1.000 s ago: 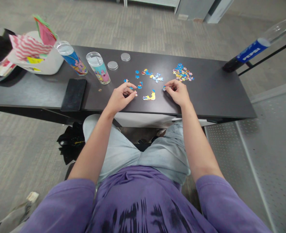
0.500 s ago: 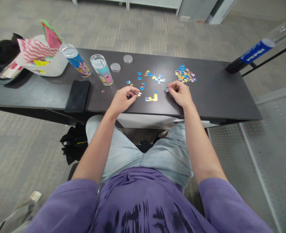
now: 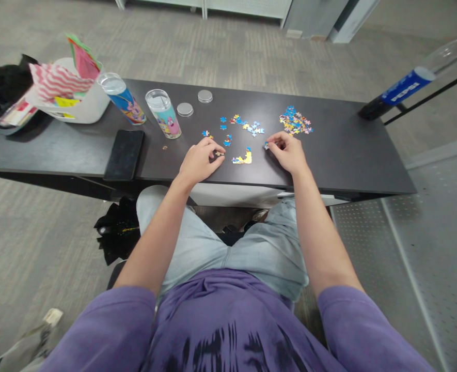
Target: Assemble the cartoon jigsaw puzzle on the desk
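Observation:
My left hand [image 3: 199,161] is low over the table, its thumb and fingers curled around a small beige jigsaw piece [image 3: 219,153]. Between the fingertips of my right hand [image 3: 288,153] is a bluish jigsaw piece [image 3: 266,145], partly covered. A joined yellow corner section [image 3: 247,156] lies on the tabletop between both hands. Just beyond are a blue-and-red cluster [image 3: 227,140], two blue pieces [image 3: 223,123] and a longer group of pieces [image 3: 254,128]. Beyond my right hand spreads a pile of loose pieces [image 3: 295,121].
On the left stand two clear printed cans [image 3: 164,114], near two silver lids [image 3: 185,109]. A black phone [image 3: 124,155] lies by the front edge. Farther left is a white basket [image 3: 92,111] with cloth inside. A large Pepsi bottle [image 3: 406,92] leans at the right end.
My left hand has shifted slightly right and down, turning the beige piece so it looks flatter between its fingers. My right hand stays nearly in place.

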{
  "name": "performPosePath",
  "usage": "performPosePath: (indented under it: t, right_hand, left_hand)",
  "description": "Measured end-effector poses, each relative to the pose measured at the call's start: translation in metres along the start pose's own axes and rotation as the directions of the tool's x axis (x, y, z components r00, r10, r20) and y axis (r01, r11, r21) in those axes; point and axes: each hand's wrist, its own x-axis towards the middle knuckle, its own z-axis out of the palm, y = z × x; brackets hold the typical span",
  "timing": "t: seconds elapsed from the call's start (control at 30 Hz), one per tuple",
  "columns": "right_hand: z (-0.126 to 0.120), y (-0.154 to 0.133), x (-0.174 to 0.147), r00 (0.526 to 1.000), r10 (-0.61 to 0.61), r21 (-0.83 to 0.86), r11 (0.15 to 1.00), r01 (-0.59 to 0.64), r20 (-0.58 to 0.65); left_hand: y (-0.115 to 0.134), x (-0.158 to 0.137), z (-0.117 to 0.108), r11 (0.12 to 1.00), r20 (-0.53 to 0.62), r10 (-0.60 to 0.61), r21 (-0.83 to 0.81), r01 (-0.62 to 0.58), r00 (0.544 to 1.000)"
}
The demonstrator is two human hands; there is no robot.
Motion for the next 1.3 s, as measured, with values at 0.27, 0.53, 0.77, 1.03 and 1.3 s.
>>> performPosePath:
  t: [0.27, 0.53, 0.77, 1.03, 1.3]
  right_hand:
    - [0.002, 0.002, 0.002, 0.999, -0.027, -0.052, 0.998, 0.025, -0.032]
    - [0.0, -0.001, -0.001, 0.996, -0.085, -0.142, 0.986, 0.082, -0.018]
    - [0.0, 0.004, -0.001, 0.997, -0.072, -0.206, 0.976, 0.07, -0.002]
    - [0.0, 0.006, -0.002, 0.996, -0.07, -0.261, 0.964, 0.055, -0.048]
    - [0.001, 0.004, -0.002, 0.994, -0.091, -0.203, 0.976, 0.078, -0.056]
  left_hand:
    - [-0.001, -0.002, -0.002, 0.995, -0.009, -0.021, -0.099, 0.02, 1.0]
    - [0.002, -0.006, -0.004, 0.991, -0.004, -0.006, -0.133, 0.006, 1.0]
    - [0.009, -0.007, -0.005, 0.997, -0.054, -0.08, 0.007, 0.081, 0.995]
    - [0.005, -0.002, 0.0, 0.974, -0.152, -0.227, -0.061, 0.22, 0.962]
    - [-0.005, -0.001, 0.007, 0.962, -0.214, -0.271, -0.032, 0.27, 0.938]
